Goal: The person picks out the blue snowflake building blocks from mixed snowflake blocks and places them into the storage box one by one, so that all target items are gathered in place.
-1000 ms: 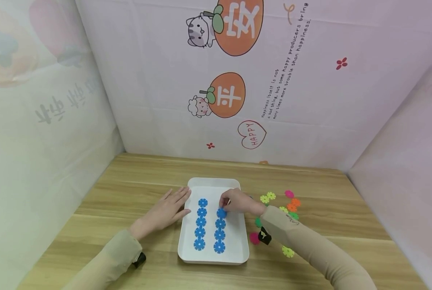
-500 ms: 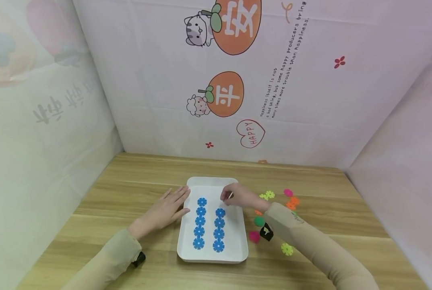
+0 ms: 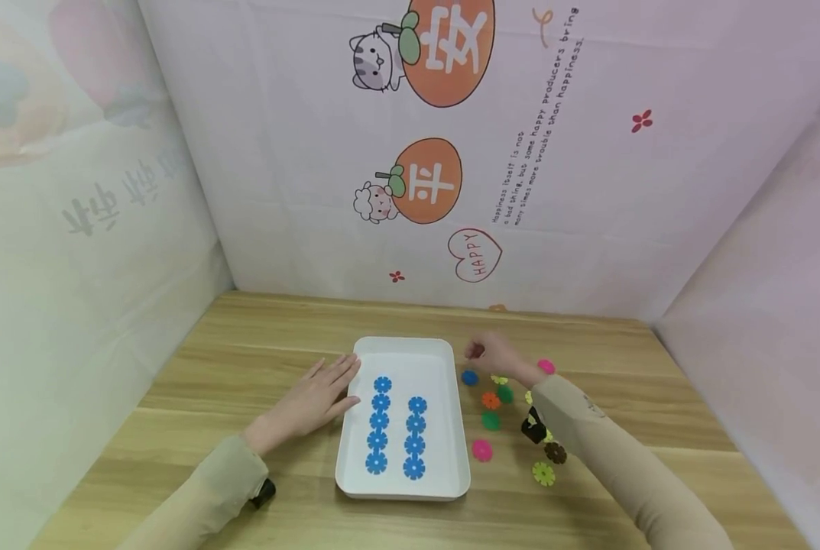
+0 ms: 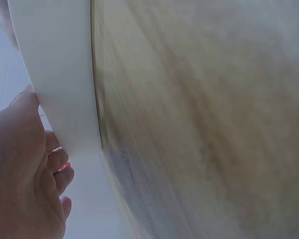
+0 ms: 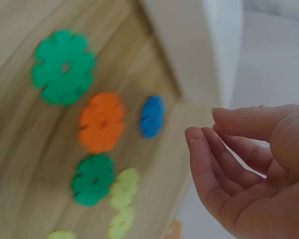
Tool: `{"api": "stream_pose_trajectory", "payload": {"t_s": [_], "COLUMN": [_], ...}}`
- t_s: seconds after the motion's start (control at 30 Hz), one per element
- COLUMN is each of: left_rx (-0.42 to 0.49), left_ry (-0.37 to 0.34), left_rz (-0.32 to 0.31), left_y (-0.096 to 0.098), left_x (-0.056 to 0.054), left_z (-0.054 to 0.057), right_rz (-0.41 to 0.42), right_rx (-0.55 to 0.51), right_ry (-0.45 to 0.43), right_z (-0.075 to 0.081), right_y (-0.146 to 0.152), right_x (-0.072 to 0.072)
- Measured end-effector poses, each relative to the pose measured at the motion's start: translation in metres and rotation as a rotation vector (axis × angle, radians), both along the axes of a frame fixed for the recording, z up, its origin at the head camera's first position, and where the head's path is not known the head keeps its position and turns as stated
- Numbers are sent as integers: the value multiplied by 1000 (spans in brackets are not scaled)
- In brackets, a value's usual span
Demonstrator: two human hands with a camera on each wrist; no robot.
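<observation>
A shallow white tray [image 3: 437, 374] holds two columns of blue snowflake discs. The left column [image 3: 379, 420] reaches farther back than the right column [image 3: 415, 443]. My left hand [image 3: 316, 401] rests at the tray's left rim with straight fingers; the left wrist view shows its fingers along the white tray wall [image 4: 60, 74]. To the right of the tray, my right hand [image 3: 495, 357] hovers just beyond a loose blue snowflake disc [image 3: 470, 377]. In the right wrist view, thumb and fingertips stand apart with nothing between them, and that blue disc lies on the wood ahead of them.
Loose snowflake discs lie right of the tray: orange [image 3: 491, 400], green [image 3: 491, 421], pink [image 3: 481, 450], yellow-green [image 3: 543, 473] and brown [image 3: 555, 453]. The right forearm [image 3: 609, 435] covers part of this group. White printed sheets [image 3: 313, 191] enclose the wooden table [image 3: 279, 328].
My right hand has let go of the farthest blue disc in the right column, lifted, and moved right out of the tray to the loose discs. My left hand has stayed put.
</observation>
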State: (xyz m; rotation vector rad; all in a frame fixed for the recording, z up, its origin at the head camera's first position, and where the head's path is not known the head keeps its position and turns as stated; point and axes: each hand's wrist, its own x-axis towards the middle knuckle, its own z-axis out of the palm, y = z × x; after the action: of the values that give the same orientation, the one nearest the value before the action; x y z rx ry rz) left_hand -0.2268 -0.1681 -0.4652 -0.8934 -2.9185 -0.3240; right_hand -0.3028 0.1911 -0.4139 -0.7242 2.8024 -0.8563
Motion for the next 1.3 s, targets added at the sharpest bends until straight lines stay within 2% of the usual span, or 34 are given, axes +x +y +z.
{"api": "stream_pose_trajectory", "payload": {"t_s": [0.17,0.27,0.53,1.0,1.3], "left_rx": [-7,-8,-9,-47,-47], "left_ry": [-11,-15,0,37,48], "left_rz": [5,7,6,8,5], "left_y": [-1,-1,0,-1,-1], "left_x": [0,0,-2,-3,-3], "left_z": [-3,-4,-3,-4,-3], "right_rz": [-104,-135,-149,-195,-184], "right_rx": [114,144,180,173,144], "right_ry": [-114,-161,-167,-187,-214], "right_z": [-14,-18,-21,-22,-23], "right_y": [9,8,4,2,4], "right_x": [-3,-4,-6,-9,-12]}}
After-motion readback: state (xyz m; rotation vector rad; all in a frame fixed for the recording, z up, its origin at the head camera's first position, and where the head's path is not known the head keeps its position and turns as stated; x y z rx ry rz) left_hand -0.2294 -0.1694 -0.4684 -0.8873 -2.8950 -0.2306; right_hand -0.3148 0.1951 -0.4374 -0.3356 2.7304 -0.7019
